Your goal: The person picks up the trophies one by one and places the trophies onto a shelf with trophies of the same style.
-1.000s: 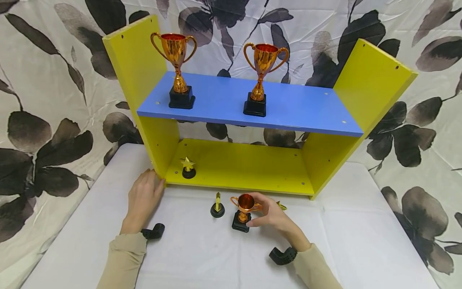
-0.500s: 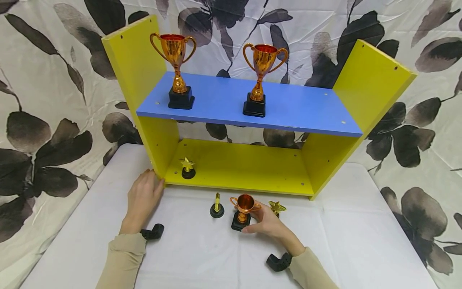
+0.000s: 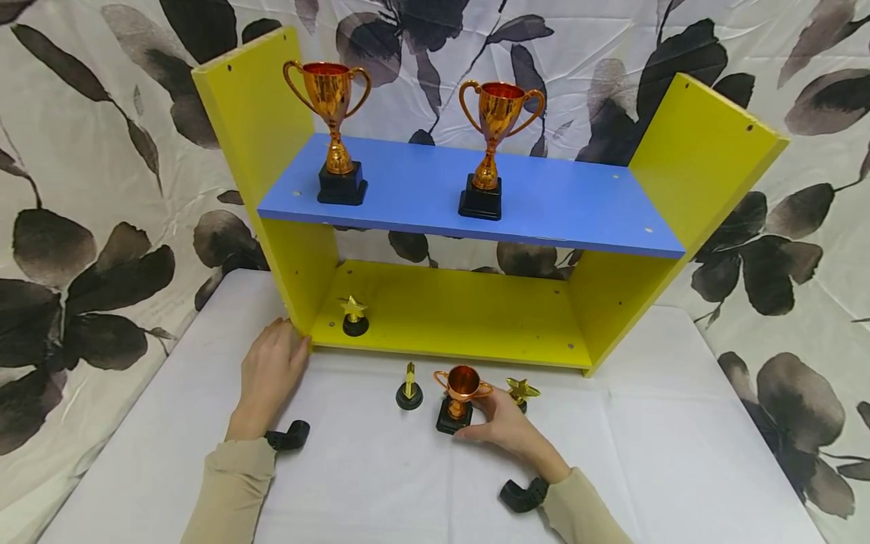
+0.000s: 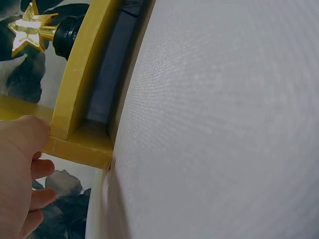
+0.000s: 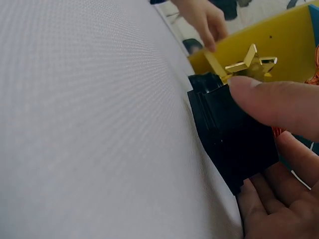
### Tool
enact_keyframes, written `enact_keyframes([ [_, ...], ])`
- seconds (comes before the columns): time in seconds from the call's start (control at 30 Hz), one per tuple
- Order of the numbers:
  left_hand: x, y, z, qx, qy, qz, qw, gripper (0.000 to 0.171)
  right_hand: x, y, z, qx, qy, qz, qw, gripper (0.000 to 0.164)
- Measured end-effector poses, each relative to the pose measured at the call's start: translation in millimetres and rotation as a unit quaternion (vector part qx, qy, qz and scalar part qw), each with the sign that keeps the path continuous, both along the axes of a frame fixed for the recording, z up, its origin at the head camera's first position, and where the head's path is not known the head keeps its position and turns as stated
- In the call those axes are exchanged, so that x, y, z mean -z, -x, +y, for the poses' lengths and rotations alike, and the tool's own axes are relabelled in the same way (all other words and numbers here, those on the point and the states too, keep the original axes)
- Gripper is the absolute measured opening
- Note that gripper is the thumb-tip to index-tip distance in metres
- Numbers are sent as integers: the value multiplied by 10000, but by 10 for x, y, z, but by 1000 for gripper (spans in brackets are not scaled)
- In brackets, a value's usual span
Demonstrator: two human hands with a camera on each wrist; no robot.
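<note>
My right hand (image 3: pixel 508 429) holds a small copper-coloured trophy cup (image 3: pixel 463 382) by its black base, on the white table in front of the shelf. In the right wrist view the thumb presses one side of the black base (image 5: pixel 229 129) while the fingers lie against the other. My left hand (image 3: pixel 270 374) grips the front lower left corner of the yellow shelf (image 3: pixel 448 310); the left wrist view has the thumb at the board's edge. Beside the cup stand a star trophy seen edge-on (image 3: pixel 410 389) on its left and another star trophy (image 3: pixel 522 391), partly hidden behind my right hand.
Two taller trophy cups, one left (image 3: pixel 333 113) and one near the middle (image 3: pixel 494 128), stand on the blue upper board (image 3: pixel 414 174). A gold star trophy (image 3: pixel 354 316) is on the lower yellow board's left end. Flowered cloth (image 3: pixel 782 249) hangs behind.
My right hand has slid lower on the small cup, from its bowl and stem to its base, uncovering the star trophy behind. The cup and my left hand stay nearly in place.
</note>
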State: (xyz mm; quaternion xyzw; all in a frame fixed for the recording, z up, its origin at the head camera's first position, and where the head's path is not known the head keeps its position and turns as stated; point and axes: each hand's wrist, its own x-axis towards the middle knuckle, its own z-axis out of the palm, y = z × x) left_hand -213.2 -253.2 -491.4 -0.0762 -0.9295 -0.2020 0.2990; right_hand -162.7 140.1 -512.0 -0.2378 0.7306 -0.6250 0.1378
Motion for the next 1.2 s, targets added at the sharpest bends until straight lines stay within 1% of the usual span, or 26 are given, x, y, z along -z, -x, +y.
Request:
enact_keyframes([
  [0.13, -4, -3, 9, 13, -14, -7, 10000, 30, 16, 2, 5, 68, -35, 54, 10000, 71],
  [0.43, -13, -6, 0, 45, -97, -93, 9999, 31, 3, -9, 7, 73, -48, -29, 10000, 72],
  [0.57, -40, -5, 11, 49, -100, -123, 9999, 32, 1, -4, 2, 77, -23, 13, 10000, 71],
  [0.67, -102, -7, 21, 64, -111, -207, 9997, 30, 1, -3, 0, 84, -26, -19, 10000, 71],
  [0.73, -175, 0, 28, 74, -123, -382, 9992, 28, -3, -5, 6, 94, -32, -56, 9999, 72],
  [0.77, -224, 7, 32, 88, -134, -532, 9985, 27, -6, -4, 10, 110, -50, -77, 9999, 72],
  [0.87, -384, 32, 43, 67, -160, -1149, 9932, 26, -8, 4, 21, 117, -47, -76, 9999, 72],
  [0.93, -454, 57, 42, 46, -143, -1525, 9882, 29, 0, 11, 25, 124, -34, -45, 9999, 71],
  [1.0, -491, 87, 36, -2, -123, -1818, 9833, 33, 13, 15, 26, 116, 5, -13, 9999, 70],
  [1.03, -491, 103, 29, -24, -117, -1917, 9814, 35, 22, 17, 25, 109, 8, 17, 9999, 69],
  [1.2, -492, 150, 6, -97, -97, -2211, 9752, 42, 43, 14, 26, 69, -11, 66, 10000, 69],
])
